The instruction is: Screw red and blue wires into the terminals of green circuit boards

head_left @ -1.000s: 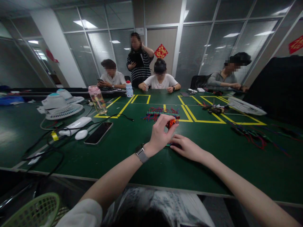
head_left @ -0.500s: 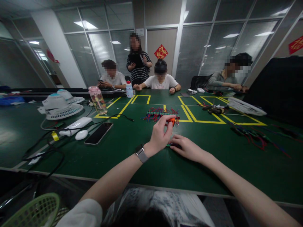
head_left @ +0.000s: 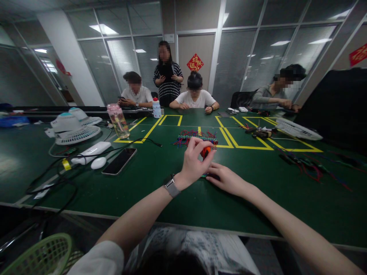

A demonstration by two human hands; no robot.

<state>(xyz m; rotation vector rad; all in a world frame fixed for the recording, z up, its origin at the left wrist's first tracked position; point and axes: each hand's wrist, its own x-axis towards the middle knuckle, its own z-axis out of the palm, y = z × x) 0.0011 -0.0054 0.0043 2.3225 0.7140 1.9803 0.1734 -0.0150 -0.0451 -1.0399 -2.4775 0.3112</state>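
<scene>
My left hand is raised over the table, its fingers curled around an orange and black screwdriver handle. The thumb and index finger reach past the handle on the right; the tool's lower end is hidden. My right hand rests low on the table, just below and right of it, with its fingers pressed on a small green circuit board. Most of that board is covered by the fingers. Beyond my left hand lies a row of green circuit boards with red and blue wires.
A phone, white mouse, power strip, fans and a drink bottle stand left. Right are tools, a keyboard and wired boards. Several people are across the table.
My left hand's fingers have shifted and spread around the orange handle, which now shows lower and more fully. My right hand has stayed put. Across the table, a seated person's hand has drawn in.
</scene>
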